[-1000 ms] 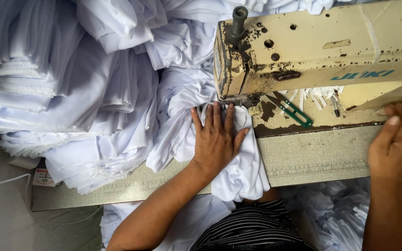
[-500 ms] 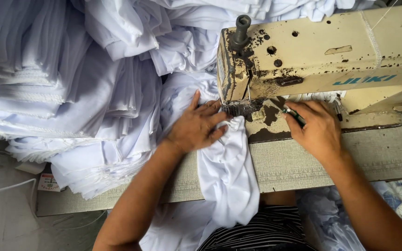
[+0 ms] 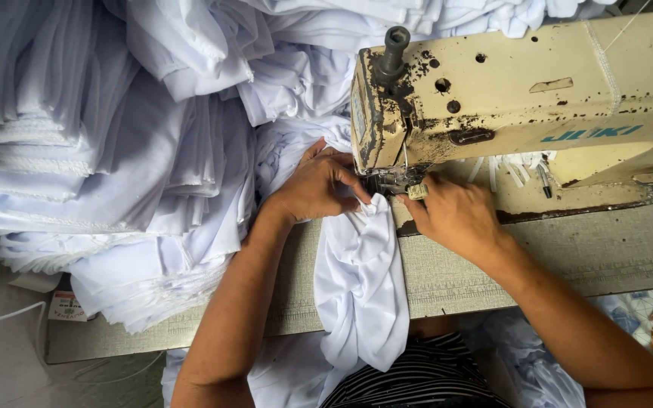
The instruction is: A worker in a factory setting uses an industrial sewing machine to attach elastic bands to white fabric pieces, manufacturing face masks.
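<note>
A worn cream sewing machine [image 3: 523, 98] stands on the grey table [image 3: 568, 257]. A white garment [image 3: 360, 287] runs from under its needle area down over the table's front edge onto my lap. My left hand [image 3: 315, 185] pinches a fold of this white garment just left of the presser foot. My right hand [image 3: 451, 215] rests at the foot's right side and holds a small pale tag [image 3: 417, 192] against the cloth. The needle itself is hidden by the machine head.
A tall heap of folded white garments [image 3: 100, 166] fills the left and back of the table. More white cloth [image 3: 523, 355] lies below the table edge on the right. Small strips and a pen-like tool [image 3: 542, 180] lie under the machine arm.
My left hand has gone from lying flat on the cloth to pinching it at the presser foot. My right hand came in from the far right and now sits at the foot with a tag.
</note>
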